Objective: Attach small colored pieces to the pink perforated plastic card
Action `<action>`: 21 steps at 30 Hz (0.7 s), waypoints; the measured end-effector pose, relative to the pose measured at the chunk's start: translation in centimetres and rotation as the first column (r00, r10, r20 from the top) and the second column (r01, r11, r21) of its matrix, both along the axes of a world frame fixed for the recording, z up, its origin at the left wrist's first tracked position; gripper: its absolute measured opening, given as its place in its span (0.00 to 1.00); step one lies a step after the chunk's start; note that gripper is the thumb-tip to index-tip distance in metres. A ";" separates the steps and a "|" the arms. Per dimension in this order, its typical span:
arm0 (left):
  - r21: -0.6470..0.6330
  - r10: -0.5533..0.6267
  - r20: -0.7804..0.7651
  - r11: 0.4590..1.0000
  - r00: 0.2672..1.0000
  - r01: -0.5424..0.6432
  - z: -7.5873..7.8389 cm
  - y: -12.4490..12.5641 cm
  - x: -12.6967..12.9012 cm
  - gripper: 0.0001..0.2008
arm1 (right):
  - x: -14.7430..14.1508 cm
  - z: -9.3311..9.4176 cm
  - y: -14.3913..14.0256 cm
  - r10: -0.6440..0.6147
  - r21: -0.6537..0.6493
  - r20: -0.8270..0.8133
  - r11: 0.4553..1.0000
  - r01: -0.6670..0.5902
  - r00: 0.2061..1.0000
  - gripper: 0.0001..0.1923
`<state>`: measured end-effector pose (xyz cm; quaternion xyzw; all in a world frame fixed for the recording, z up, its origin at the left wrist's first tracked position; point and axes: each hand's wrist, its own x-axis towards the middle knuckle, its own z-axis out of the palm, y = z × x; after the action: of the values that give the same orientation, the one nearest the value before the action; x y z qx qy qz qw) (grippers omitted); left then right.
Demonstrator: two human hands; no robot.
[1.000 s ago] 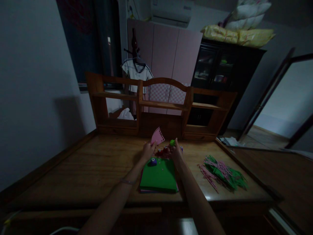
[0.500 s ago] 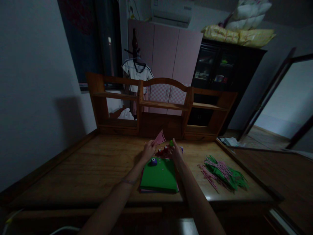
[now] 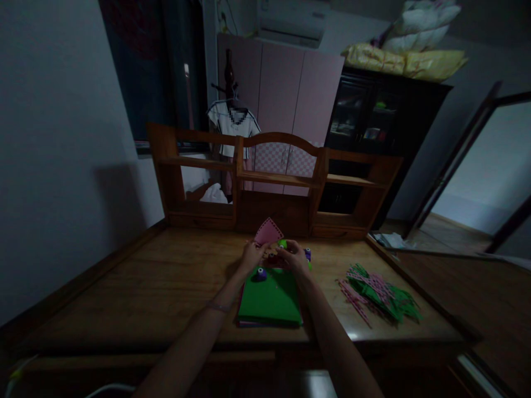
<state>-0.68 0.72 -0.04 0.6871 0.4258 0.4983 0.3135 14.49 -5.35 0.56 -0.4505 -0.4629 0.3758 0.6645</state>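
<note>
The left hand pinches a small pink punched paper sheet, held upright above the wooden desk. The right hand seems closed around a small green craft punch, touching the sheet's edge. Just below lies a green foam sheet stack.

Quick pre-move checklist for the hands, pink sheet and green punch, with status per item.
1. Left hand grips pink sheet: ok.
2. Right hand holds green punch: ok.
3. Sheet edge seated in the punch slot: cannot tell, too dark and small.
4. Purple punch resting on green sheet stack, apart from both hands: ok.
5. Pile of strips lying to the right, away from the hands: ok.
</note>
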 end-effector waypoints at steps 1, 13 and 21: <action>0.015 -0.009 0.001 1.000 1.000 0.009 0.1 -0.1 0.0 0.18 | -0.1 0.1 -0.1 0.009 -0.002 0.006 1.000 -0.009 1.000 0.25; 0.034 0.009 -0.013 0.999 1.000 -0.009 0.0 0.1 0.0 0.18 | -0.3 0.1 0.0 0.084 -0.017 -0.022 0.996 -0.084 0.996 0.23; -0.037 0.008 0.009 0.999 1.000 -0.008 -0.1 -0.1 -0.1 0.18 | -0.7 0.8 -0.8 0.136 -0.016 -0.044 0.991 -0.136 0.990 0.23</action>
<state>-0.78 0.65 -0.12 0.6771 0.4364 0.4947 0.3262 13.82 -6.18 1.33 -0.4161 -0.4747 0.4340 0.6428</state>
